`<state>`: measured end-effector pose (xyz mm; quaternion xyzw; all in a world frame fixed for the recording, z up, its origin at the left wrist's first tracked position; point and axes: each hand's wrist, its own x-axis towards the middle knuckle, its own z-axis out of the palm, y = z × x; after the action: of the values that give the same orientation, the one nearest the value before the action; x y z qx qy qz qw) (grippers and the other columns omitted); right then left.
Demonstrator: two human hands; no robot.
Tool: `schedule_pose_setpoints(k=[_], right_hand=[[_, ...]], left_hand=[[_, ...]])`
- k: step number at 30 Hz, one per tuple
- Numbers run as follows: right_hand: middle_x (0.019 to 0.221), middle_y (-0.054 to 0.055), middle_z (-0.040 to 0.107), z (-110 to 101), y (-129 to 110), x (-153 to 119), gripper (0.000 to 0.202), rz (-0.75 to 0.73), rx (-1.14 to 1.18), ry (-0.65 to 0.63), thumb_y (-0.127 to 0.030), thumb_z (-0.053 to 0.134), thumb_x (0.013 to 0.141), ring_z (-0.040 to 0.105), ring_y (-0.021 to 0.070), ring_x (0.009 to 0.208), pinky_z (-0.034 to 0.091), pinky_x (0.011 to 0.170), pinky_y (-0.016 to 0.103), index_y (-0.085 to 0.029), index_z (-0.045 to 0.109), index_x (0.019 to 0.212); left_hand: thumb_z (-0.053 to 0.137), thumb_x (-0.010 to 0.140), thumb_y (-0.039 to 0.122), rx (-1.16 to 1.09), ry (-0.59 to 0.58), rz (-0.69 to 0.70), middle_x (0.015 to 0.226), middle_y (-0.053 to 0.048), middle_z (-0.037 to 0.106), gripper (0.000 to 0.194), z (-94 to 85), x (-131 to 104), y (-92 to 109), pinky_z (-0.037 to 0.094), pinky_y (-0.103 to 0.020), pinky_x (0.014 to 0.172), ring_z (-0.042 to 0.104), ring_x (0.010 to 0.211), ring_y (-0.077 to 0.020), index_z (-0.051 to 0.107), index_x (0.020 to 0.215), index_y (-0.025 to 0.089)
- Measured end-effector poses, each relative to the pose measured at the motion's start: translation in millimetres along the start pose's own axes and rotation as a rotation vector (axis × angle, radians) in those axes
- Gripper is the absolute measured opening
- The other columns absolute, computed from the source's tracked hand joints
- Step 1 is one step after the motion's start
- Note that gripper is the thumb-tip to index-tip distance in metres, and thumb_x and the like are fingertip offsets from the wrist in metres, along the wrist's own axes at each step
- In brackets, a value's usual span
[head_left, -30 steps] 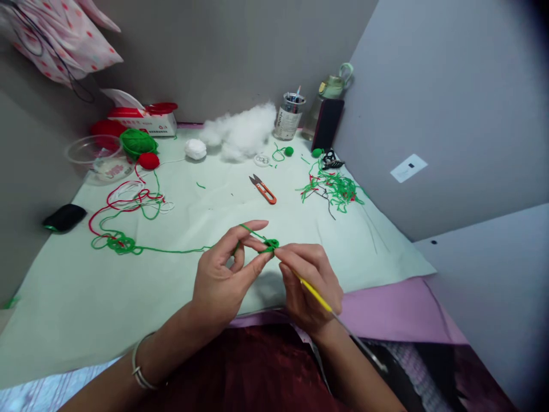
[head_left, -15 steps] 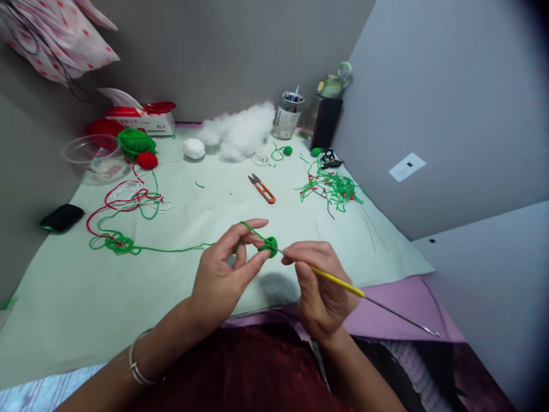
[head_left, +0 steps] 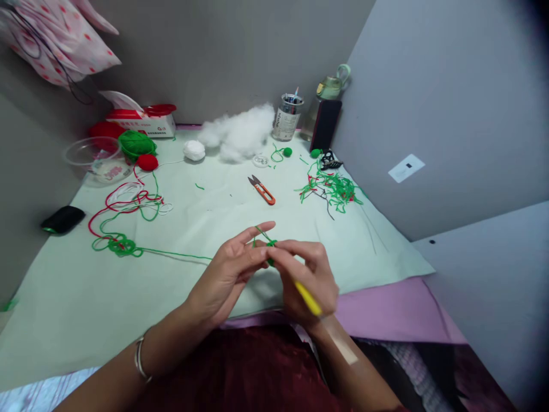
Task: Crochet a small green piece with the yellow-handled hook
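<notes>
My left hand pinches a small green crochet piece, mostly covered by fingers. A strand of green yarn runs from a loose tangle on the left to this hand and loops over its raised index finger. My right hand is closed round a crochet hook with a yellow grip. Its fingertips meet the left ones at the green piece, so the hook's working tip is hidden. The hook's far end slants down over the right forearm, blurred.
Orange thread snips lie beyond the hands. White stuffing, a white yarn ball and a pen jar stand at the back. Green yarn scraps are at right; a black case is at left. A wall borders the right.
My right hand has moved left against the left fingertips, and the hook has swung to point more steeply down. My left hand has turned, covering more of the green piece.
</notes>
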<state>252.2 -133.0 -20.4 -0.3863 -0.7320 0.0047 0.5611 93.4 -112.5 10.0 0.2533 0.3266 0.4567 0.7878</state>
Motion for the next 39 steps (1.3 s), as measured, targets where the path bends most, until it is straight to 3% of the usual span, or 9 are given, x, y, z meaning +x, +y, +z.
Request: schedule_pose_setpoints(k=[4, 7, 11, 21, 27, 31, 34, 37, 39], right_hand=[[0.088, 0.002, 0.074, -3.3, 1.3, 9.5, 0.023, 0.344, 0.456, 0.133, -0.017, 0.059, 0.104, 0.067, 0.0167, 0.075, 0.056, 0.066, 0.033, -0.027, 0.079, 0.109], [0.092, 0.003, 0.076, -1.7, 1.8, 14.6, 0.019, 0.436, 0.634, 0.12, -0.023, 0.061, 0.104, 0.067, 0.0167, 0.078, 0.055, 0.066, 0.032, -0.027, 0.08, 0.103], [0.102, 0.005, 0.08, -0.3, -0.4, 14.6, 0.019, 0.419, 0.604, 0.044, -0.022, 0.063, 0.104, 0.071, 0.0182, 0.091, 0.058, 0.075, 0.033, -0.027, 0.082, 0.107], [0.092, 0.001, 0.077, -6.6, 4.2, 13.9, 0.019, 0.502, 0.73, 0.073, -0.024, 0.063, 0.104, 0.068, 0.0141, 0.079, 0.054, 0.069, 0.029, -0.027, 0.082, 0.101], [0.093, 0.001, 0.079, 0.1, 0.8, 13.5, 0.021, 0.464, 0.579, 0.033, -0.021, 0.062, 0.104, 0.071, 0.0144, 0.078, 0.059, 0.07, 0.029, -0.028, 0.081, 0.106], [0.102, 0.004, 0.077, 3.2, -1.6, 4.5, 0.027, 0.231, 0.262, 0.01, -0.011, 0.066, 0.1, 0.073, 0.0158, 0.089, 0.061, 0.075, 0.03, -0.029, 0.08, 0.115], [0.112, 0.007, 0.077, 2.4, 0.2, -0.7, 0.032, 0.068, 0.067, -0.015, -0.01, 0.068, 0.097, 0.074, 0.0184, 0.096, 0.062, 0.079, 0.032, -0.029, 0.079, 0.12], [0.095, 0.004, 0.077, -0.4, 3.1, 2.4, 0.023, 0.28, 0.27, 0.087, -0.016, 0.064, 0.101, 0.072, 0.0173, 0.082, 0.06, 0.071, 0.033, -0.028, 0.08, 0.113], [0.086, 0.002, 0.074, -1.2, 4.0, 7.1, 0.02, 0.458, 0.497, 0.144, -0.022, 0.061, 0.103, 0.067, 0.015, 0.069, 0.056, 0.065, 0.032, -0.027, 0.08, 0.105]], left_hand=[[0.089, 0.081, 0.023, 0.054, -0.027, 0.031, 0.078, 0.001, 0.063, 0.048, -5.4, -1.5, 9.4, 0.042, -0.021, 0.071, 0.052, 0.073, -0.0094, 0.078, 0.127, 0.018], [0.087, 0.082, 0.024, 0.138, -0.032, 0.131, 0.085, 0.0, 0.065, 0.043, -4.9, -2.2, 9.0, 0.043, -0.022, 0.075, 0.053, 0.078, -0.0105, 0.08, 0.124, 0.022], [0.086, 0.084, 0.028, 0.22, -0.074, 0.141, 0.088, -0.001, 0.067, 0.037, -6.0, -2.0, 6.7, 0.044, -0.026, 0.08, 0.056, 0.081, -0.0128, 0.081, 0.12, 0.025], [0.084, 0.088, 0.03, 0.324, -0.063, 0.203, 0.089, 0.001, 0.063, 0.037, -15.3, -5.5, 8.3, 0.042, -0.025, 0.078, 0.053, 0.081, -0.0112, 0.081, 0.125, 0.033], [0.085, 0.088, 0.033, 0.326, -0.039, 0.209, 0.091, 0.0, 0.066, 0.035, -10.3, -3.1, -0.3, 0.045, -0.025, 0.082, 0.057, 0.087, -0.0132, 0.082, 0.123, 0.031], [0.091, 0.081, 0.029, 0.2, 0.027, 0.2, 0.092, 0.0, 0.069, 0.045, -5.4, -0.8, -8.3, 0.047, -0.022, 0.083, 0.06, 0.086, -0.011, 0.081, 0.125, 0.032], [0.09, 0.081, 0.03, 0.059, -0.011, 0.038, 0.084, 0.001, 0.065, 0.045, -4.8, 0.6, -8.5, 0.046, -0.018, 0.07, 0.05, 0.066, -0.0053, 0.081, 0.125, 0.025], [0.088, 0.081, 0.026, 0.018, -0.023, -0.05, 0.073, 0.005, 0.056, 0.039, -7.5, 1.6, -3.0, 0.038, -0.018, 0.056, 0.023, 0.051, -0.0018, 0.083, 0.119, 0.019], [0.086, 0.082, 0.024, 0.033, -0.001, -0.01, 0.075, 0.005, 0.058, 0.035, -8.0, 1.7, 0.2, 0.039, -0.019, 0.058, 0.027, 0.052, -0.0026, 0.084, 0.118, 0.02]])
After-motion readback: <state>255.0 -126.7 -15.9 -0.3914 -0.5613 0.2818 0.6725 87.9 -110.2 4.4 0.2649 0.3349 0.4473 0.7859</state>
